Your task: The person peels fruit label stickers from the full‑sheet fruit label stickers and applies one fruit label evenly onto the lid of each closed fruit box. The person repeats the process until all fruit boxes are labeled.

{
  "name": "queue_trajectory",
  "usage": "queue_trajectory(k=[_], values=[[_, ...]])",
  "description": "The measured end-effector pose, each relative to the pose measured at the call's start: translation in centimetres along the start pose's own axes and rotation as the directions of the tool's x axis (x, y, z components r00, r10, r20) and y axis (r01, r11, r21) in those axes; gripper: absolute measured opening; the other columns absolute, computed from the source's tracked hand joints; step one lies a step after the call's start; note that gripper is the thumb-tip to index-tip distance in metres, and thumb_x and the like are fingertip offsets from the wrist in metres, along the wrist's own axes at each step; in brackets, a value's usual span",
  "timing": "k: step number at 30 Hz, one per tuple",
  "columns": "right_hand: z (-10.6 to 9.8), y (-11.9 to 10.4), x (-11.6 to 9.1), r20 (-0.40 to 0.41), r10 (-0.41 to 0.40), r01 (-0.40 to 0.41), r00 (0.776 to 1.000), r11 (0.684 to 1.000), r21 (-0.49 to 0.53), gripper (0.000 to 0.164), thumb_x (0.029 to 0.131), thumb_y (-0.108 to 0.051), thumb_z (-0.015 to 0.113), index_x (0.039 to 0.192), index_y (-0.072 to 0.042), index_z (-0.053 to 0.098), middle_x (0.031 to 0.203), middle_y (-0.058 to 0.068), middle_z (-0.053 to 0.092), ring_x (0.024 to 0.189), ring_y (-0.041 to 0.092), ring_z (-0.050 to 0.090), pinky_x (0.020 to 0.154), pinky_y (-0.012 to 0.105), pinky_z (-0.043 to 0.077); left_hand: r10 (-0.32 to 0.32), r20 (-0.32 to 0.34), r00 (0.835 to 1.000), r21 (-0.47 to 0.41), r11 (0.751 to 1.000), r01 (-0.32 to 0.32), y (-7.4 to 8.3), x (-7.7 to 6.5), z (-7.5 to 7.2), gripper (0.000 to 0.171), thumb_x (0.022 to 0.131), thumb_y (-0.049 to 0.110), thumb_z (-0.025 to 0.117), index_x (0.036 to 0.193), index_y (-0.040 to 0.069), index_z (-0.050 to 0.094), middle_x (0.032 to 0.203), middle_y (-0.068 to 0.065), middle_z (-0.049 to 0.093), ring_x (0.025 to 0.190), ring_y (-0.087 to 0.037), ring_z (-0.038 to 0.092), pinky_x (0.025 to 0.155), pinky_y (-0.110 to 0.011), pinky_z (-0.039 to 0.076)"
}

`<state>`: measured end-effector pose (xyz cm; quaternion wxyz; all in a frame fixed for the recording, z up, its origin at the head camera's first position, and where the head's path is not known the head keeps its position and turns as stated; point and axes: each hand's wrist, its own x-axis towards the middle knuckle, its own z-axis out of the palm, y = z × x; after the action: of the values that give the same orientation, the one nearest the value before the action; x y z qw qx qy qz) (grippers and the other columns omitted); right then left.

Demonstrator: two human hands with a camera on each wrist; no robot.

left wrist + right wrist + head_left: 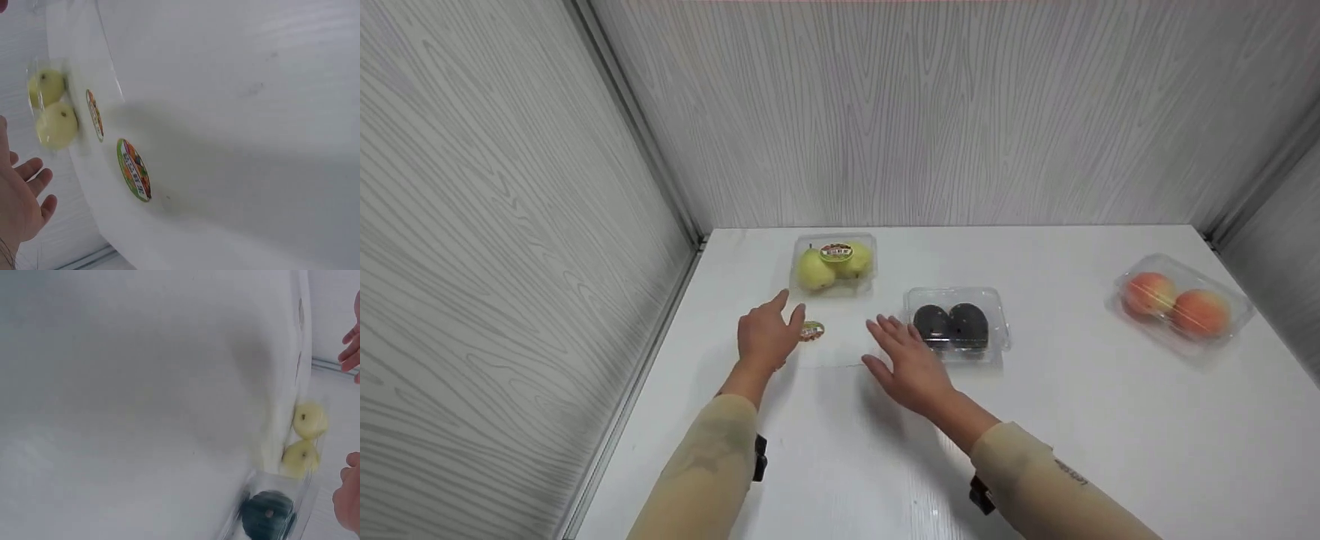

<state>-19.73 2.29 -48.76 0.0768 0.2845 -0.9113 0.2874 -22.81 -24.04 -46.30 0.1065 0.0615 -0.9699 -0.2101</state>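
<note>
My left hand (767, 337) is held over the left part of the white table, fingers extended and holding nothing. Beside its thumb lies an oval fruit-label sticker (812, 331); a second sticker (134, 170) shows in the left wrist view, mostly covered by the hand in the head view. My right hand (911, 367), also unfolded and without anything in it, hovers by a clear plastic box (996, 319) with two dark round fruits (969, 326). Whether its fingertips touch that box I cannot tell. Beyond the left hand stands a clear box of two yellow-green pears (817, 270), a similar oval label (836, 252) on its lid.
Another clear box with two orange-red peaches (1201, 313) sits at the table's right side, set at an angle. A thin line (840, 366) runs across the tabletop between the hands. Wood-grain panels (885, 112) enclose the table at the back and sides.
</note>
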Motion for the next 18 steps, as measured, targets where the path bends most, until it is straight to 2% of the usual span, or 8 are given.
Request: queue_trajectory(k=[3,7,13,18], values=[[1.1,-0.4,0.5,0.049,-0.025,0.025,0.998,1.0,0.0,0.056,0.108,-0.035,0.063,0.156,-0.008,0.053,0.16,0.016,0.05,0.151,0.035,0.042,0.126,0.053,0.026,-0.037,0.052,0.998,0.026,0.999,0.036,-1.2,0.2,-0.2,0.06,0.108,0.045,0.053,0.153,0.005,0.056,0.143,-0.016,0.065,0.133,-0.038,0.061,0.113,-0.053,0.045],[2.2,-0.5,0.9,0.114,-0.037,0.037,0.993,0.999,0.002,0.054,0.108,-0.031,0.061,0.154,-0.004,0.055,0.157,0.019,0.052,0.149,0.038,0.045,0.125,0.055,0.028,-0.05,0.099,0.994,0.043,0.998,0.046,-2.4,0.3,-0.4,0.059,0.109,0.042,0.055,0.153,0.004,0.055,0.145,-0.017,0.064,0.135,-0.039,0.059,0.114,-0.056,0.042],[3.5,-0.2,1.3,0.216,-0.013,0.02,0.976,0.999,-0.028,0.051,0.11,-0.03,0.057,0.15,0.001,0.057,0.155,0.022,0.054,0.148,0.041,0.045,0.124,0.056,0.028,-0.044,0.183,0.982,0.091,0.996,0.027,-3.5,0.7,-0.5,0.055,0.108,0.034,0.059,0.154,0.005,0.054,0.148,-0.016,0.062,0.137,-0.041,0.057,0.115,-0.058,0.041],[4.2,0.2,1.6,0.266,-0.01,0.025,0.964,0.998,-0.051,0.049,0.109,-0.028,0.057,0.146,0.004,0.059,0.151,0.024,0.057,0.147,0.043,0.047,0.123,0.057,0.029,-0.023,0.255,0.967,0.137,0.99,-0.012,-3.7,1.5,-0.7,0.05,0.107,0.027,0.063,0.152,0.006,0.058,0.148,-0.015,0.063,0.137,-0.04,0.057,0.114,-0.059,0.041]])
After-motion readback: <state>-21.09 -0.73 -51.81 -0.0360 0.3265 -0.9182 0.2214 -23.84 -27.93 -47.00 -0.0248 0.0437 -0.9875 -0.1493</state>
